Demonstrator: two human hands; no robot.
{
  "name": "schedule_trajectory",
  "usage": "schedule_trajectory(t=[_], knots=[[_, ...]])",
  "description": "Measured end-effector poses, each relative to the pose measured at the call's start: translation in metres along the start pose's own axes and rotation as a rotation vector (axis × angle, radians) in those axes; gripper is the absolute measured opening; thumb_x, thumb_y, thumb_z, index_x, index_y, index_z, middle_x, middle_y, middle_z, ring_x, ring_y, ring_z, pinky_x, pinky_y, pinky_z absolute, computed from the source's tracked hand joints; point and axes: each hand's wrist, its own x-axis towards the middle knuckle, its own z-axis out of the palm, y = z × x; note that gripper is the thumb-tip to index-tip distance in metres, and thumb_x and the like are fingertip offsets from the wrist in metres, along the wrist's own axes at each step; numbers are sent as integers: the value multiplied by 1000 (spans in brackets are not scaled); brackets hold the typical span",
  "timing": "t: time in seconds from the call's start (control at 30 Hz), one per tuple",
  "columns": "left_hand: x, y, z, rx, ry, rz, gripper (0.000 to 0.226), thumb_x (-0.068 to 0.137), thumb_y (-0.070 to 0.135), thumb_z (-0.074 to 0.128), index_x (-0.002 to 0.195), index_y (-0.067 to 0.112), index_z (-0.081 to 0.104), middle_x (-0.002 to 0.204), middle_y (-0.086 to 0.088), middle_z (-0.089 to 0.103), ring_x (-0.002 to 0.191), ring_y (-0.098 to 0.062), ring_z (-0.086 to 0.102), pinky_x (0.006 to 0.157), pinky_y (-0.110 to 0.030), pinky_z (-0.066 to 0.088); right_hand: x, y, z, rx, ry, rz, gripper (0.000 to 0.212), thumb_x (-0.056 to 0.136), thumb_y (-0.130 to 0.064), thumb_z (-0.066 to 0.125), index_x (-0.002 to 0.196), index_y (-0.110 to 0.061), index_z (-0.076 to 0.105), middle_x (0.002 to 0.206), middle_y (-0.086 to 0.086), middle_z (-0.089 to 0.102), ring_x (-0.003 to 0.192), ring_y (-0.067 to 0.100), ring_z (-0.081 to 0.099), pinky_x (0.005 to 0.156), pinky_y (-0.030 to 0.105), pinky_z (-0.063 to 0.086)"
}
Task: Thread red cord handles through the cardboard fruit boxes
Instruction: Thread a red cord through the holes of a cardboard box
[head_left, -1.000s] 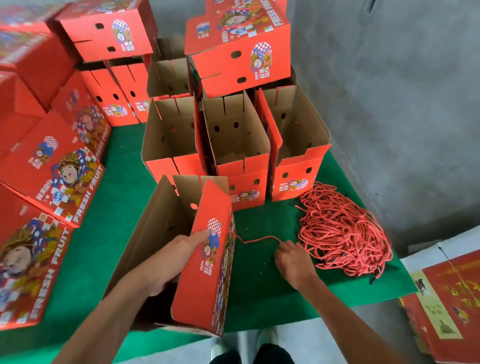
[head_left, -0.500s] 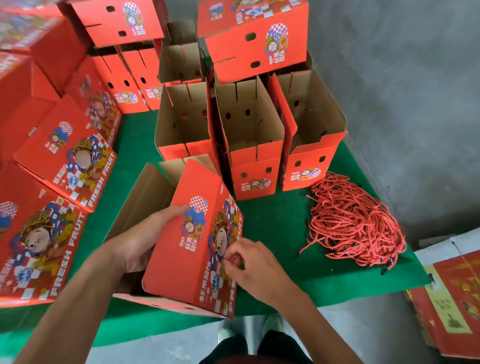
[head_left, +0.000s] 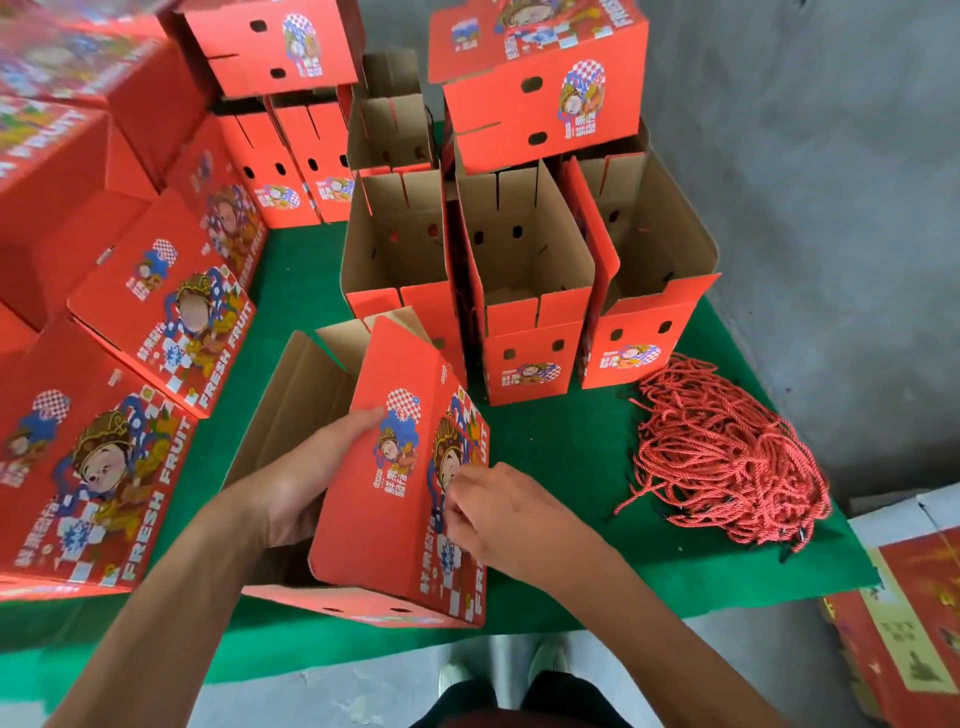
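A red printed fruit box (head_left: 400, 525) lies tilted on the green table (head_left: 561, 447) in front of me, its open brown inside facing left. My left hand (head_left: 306, 483) grips the box's upper panel at its left edge, fingers lying along the red face. My right hand (head_left: 498, 514) is at the box's right side panel with its fingertips pinched together against the cardboard. The red cord it pinches is almost fully hidden by the fingers. A loose pile of red cords (head_left: 727, 457) lies on the table to the right, apart from both hands.
Three open boxes (head_left: 524, 291) stand upright behind the held box, with closed ones stacked on top. More closed red boxes (head_left: 104, 467) crowd the left side. A grey wall runs along the right. Another carton (head_left: 914, 613) sits on the floor at lower right.
My right hand left the cord pile with one cord and came to the box's side panel. The box has tipped further toward me, with my left hand still on it.
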Motion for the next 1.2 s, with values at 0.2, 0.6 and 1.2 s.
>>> schedule_trajectory(t=[0.2,0.6,1.2], knots=[[0,4,15,-12,-97,-22,85,85,84,35,119,16,73,114,-13,75,100,-26,75,71,-36,63,8,20,9,230,-44,14,24,107,-23,52,102,-8,71,103,3,65,94,19,61,85,35,48],[18,-13,53,775,149,182,27,98,25,58,88,5,72,86,-14,77,78,-27,76,74,-42,63,9,38,53,836,143,311,11,100,-24,69,96,-20,78,89,-17,74,80,-3,66,71,10,44],[-4,16,-41,351,186,149,120,58,100,55,148,22,44,148,-1,53,140,-23,47,119,-46,34,118,-47,69,1298,-163,62,48,105,-65,36,152,-60,27,149,-37,45,139,-12,42,100,5,42]])
